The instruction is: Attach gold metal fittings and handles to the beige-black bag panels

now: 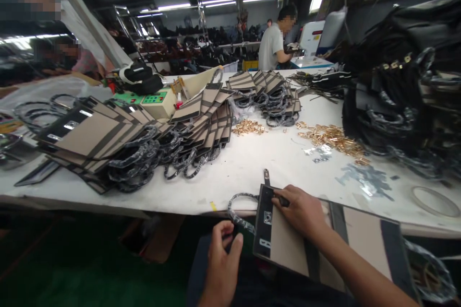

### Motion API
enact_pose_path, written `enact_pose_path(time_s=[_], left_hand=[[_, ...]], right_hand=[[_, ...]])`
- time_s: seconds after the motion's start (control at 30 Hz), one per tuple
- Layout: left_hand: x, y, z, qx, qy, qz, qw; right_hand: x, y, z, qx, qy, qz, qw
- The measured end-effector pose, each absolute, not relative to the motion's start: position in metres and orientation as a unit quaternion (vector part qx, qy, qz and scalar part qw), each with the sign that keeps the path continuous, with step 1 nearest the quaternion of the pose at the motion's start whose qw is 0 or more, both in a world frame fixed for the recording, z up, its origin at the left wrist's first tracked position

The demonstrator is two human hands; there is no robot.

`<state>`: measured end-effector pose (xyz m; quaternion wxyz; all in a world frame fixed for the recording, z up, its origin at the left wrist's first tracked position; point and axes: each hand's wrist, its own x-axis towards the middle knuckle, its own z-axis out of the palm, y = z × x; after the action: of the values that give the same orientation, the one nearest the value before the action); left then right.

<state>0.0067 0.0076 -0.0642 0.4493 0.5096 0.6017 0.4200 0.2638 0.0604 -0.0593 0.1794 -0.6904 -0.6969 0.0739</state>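
A beige bag panel (288, 242) with black bands lies across the table's front edge and reaches over my lap. Metal plates are set in its black end band (265, 220), and a plastic-wrapped handle (239, 201) loops out from that end. My right hand (300, 211) rests on the panel, its fingers closed around a small dark piece (283, 200) that I cannot make out. Just left of the panel, below the handle, my left hand (223, 259) is half curled with thumb and fingers apart, holding nothing visible. A small dark tab with a metal end (266, 176) sticks out beyond the panel.
Stacked bag panels (205, 120) with wrapped handles cover the left of the white table (252, 158). Gold hardware (333, 139) and flat metal plates (365, 180) lie to the right, near black bags (385, 96) and a tape roll (434, 201). A co-worker (272, 43) stands behind.
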Motion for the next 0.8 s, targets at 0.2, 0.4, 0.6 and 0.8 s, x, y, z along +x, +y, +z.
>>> enact_pose_path(time_s=[0.2, 0.4, 0.6, 0.8], left_hand=[[0.028, 0.054, -0.037, 0.881, 0.363, 0.245, 0.178], [0.052, 0.106, -0.052, 0.905, 0.356, 0.176, 0.152], [0.046, 0.122, -0.041, 0.931, 0.315, 0.115, 0.144], [0.046, 0.118, -0.037, 0.926, 0.336, 0.104, 0.137]], right_hand=[[0.267, 0.066, -0.057, -0.682, -0.694, 0.098, 0.207], [0.271, 0.080, -0.045, -0.683, -0.698, 0.120, 0.177], [0.272, 0.088, -0.043, -0.682, -0.697, 0.128, 0.180], [0.256, 0.063, -0.047, -0.707, -0.685, 0.064, 0.166]])
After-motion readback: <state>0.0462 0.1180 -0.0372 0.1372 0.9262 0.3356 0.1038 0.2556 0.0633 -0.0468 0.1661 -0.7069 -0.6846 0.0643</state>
